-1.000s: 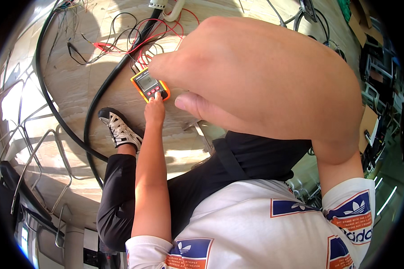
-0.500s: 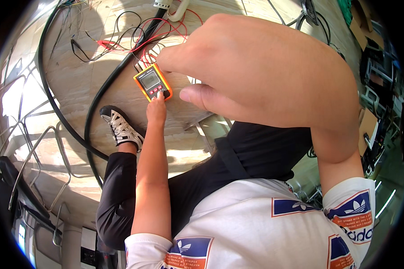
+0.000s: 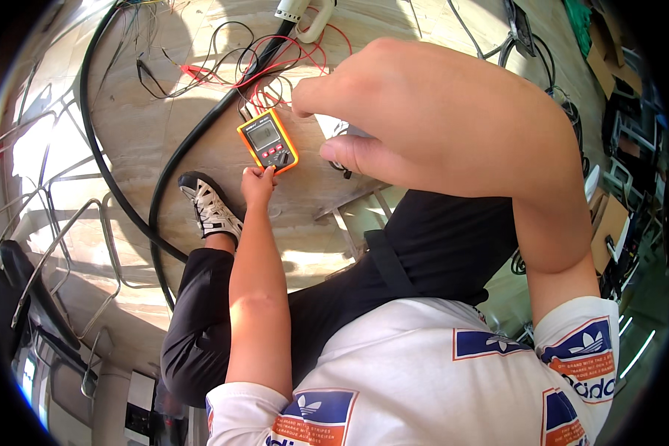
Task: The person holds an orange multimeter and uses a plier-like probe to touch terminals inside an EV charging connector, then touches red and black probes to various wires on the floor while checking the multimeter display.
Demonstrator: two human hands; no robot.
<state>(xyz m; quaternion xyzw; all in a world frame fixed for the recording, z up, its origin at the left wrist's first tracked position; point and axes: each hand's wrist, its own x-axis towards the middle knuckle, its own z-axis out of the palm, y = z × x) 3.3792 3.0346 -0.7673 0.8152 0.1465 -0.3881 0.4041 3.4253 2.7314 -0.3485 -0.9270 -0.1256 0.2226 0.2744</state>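
Note:
An orange-edged handheld digital meter (image 3: 267,140) with a small screen, red buttons and a dark dial is on or just above the floor. My left hand (image 3: 259,186) pinches its near lower edge, thumb on top. Red and black test leads (image 3: 264,93) come out of its far end. My right hand (image 3: 424,111) looms large and close, to the right of the meter. Its fingers curl and its thumb stands apart from the forefinger, with nothing visible between them. The other fingertips are hidden. Beyond the meter, a red crocodile clip (image 3: 193,71) and a black clip (image 3: 141,68) lie on the floor.
A thick black cable (image 3: 175,160) loops over the tiled floor to a pale connector (image 3: 291,9). My shoe (image 3: 210,208) is near the meter. Metal chair frames (image 3: 89,245) stand at left. A metal stand (image 3: 342,212), cables and cardboard (image 3: 609,227) are at right.
My left hand has slid from the meter's button area down to its lower edge, uncovering the dial. The right hand still hovers to the right. The whole view has shifted slightly.

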